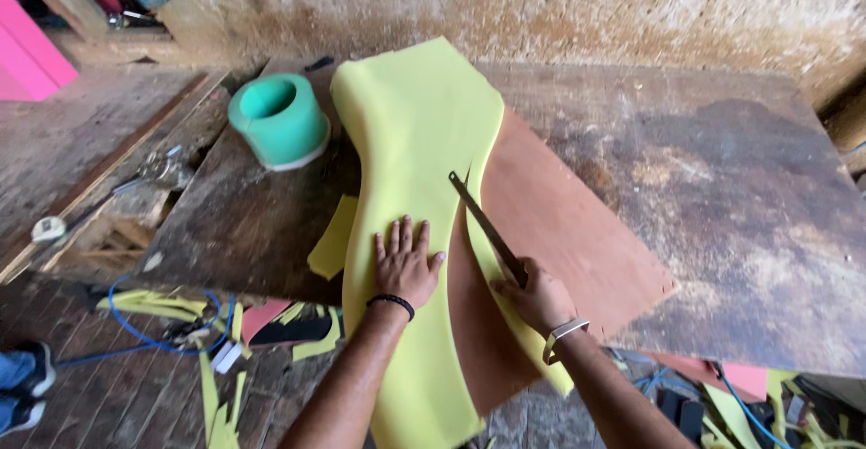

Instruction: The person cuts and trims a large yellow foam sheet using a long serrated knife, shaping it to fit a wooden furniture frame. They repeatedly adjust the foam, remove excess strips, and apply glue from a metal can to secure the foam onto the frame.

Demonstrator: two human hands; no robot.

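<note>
I see the foam (410, 142), a long yellow sheet, lying across the worktop (722, 187) from near its far edge to past its near edge, where the end hangs over. It rests partly on a brown board (559, 223) that also juts over the near edge. My left hand (406, 264) lies flat on the foam close to the near edge, fingers spread and pressing, gripping nothing. My right hand (539, 296) sits just beside it, to the right, fingers clenched around the handle of a blade (483, 223). The thin blade slants up and away to the left, its tip at the right edge of the foam, where a narrow yellow strip (487, 259) is split from the main sheet along a curved cut. A black band is on my left wrist, a pale one on my right.

A smaller foam offcut (332, 241) pokes out from under the sheet's left side. Toward the far left corner of the worktop stands a green roll (278, 120), well apart from my hands. On the floor below the near edge lie yellow scraps (216, 395) and a blue cable (135, 336). At the left edge of view, a person's shoe (32, 368) shows.
</note>
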